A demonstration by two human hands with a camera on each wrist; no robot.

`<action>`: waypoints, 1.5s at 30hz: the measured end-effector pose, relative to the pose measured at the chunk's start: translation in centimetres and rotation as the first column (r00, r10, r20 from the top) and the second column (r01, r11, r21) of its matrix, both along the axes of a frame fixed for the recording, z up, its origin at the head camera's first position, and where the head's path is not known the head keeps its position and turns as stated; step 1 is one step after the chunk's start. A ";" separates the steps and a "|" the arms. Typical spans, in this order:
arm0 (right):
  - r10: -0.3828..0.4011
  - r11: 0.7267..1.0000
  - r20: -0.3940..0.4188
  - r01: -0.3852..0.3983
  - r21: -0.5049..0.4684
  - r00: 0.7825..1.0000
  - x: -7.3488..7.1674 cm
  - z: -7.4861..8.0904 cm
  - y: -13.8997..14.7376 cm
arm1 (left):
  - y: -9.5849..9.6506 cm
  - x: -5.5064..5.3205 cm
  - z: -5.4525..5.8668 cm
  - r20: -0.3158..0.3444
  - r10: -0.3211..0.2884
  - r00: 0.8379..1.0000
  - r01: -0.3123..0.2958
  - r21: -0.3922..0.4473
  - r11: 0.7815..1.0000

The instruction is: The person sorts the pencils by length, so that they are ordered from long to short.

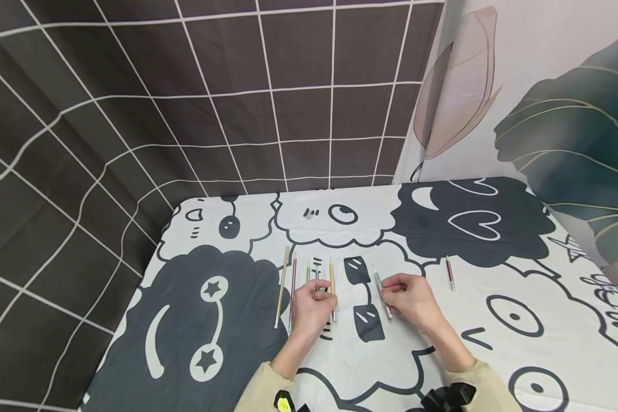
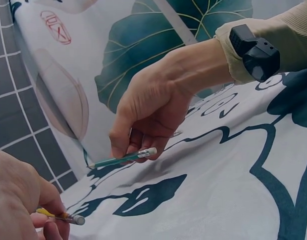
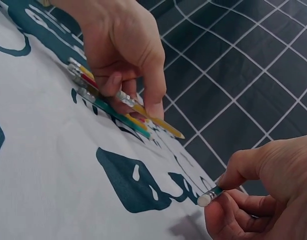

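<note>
My left hand (image 1: 313,310) pinches a yellow pencil (image 1: 332,273), which is tilted slightly up from the cloth in the right wrist view. To the right, a green pencil (image 1: 378,280) with a white eraser is held between the thumb and fingers of my right hand (image 1: 413,298). Beside and under my left hand lies a row of several pencils, among them a gold-coloured pencil (image 1: 281,289), a red pencil (image 1: 293,280) and another green pencil (image 3: 126,121). The left hand partly covers this row in the head view.
A dark red pencil (image 1: 450,273) lies apart, beyond my right hand. The tabletop cloth (image 1: 371,372) has black-and-white cartoon prints. A dark grid-patterned curtain (image 1: 298,114) stands behind and at the left; a leaf-print curtain (image 1: 535,51) hangs at the right.
</note>
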State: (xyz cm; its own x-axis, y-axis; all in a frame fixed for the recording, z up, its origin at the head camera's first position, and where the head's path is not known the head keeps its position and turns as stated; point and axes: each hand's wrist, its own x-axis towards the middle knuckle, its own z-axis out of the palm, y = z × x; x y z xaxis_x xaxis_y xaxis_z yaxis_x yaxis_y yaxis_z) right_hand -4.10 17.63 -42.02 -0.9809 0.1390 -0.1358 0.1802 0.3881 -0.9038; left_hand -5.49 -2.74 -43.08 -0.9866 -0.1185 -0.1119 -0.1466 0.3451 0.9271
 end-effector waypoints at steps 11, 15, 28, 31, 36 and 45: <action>-0.023 0.999 0.018 0.022 0.046 1.000 -0.4 -0.1 -1.3 | -0.2 0.1 0.0 -0.043 0.009 0.999 -0.012 -0.057 0.998; -0.024 0.999 0.027 0.022 0.048 0.999 -0.5 0.0 -1.6 | -0.2 0.2 0.0 -0.082 0.007 0.997 -0.014 -0.088 0.996; -0.014 0.998 0.033 0.012 0.062 0.999 -0.6 0.0 -2.2 | -0.5 0.1 -0.4 -0.175 -0.085 0.981 0.034 -0.279 0.960; -0.011 0.998 0.030 0.009 0.064 0.999 -0.6 0.0 -2.3 | -0.6 0.2 -0.3 -0.187 -0.114 0.976 0.051 -0.311 0.949; -0.010 0.998 0.034 0.008 0.063 0.999 -0.6 0.0 -2.4 | -0.6 0.3 -0.2 -0.191 -0.161 0.968 0.083 -0.363 0.928; -0.012 0.998 0.039 0.010 0.069 0.999 -0.7 -0.1 -2.6 | -0.7 0.4 -0.1 -0.189 -0.195 0.962 0.105 -0.402 0.910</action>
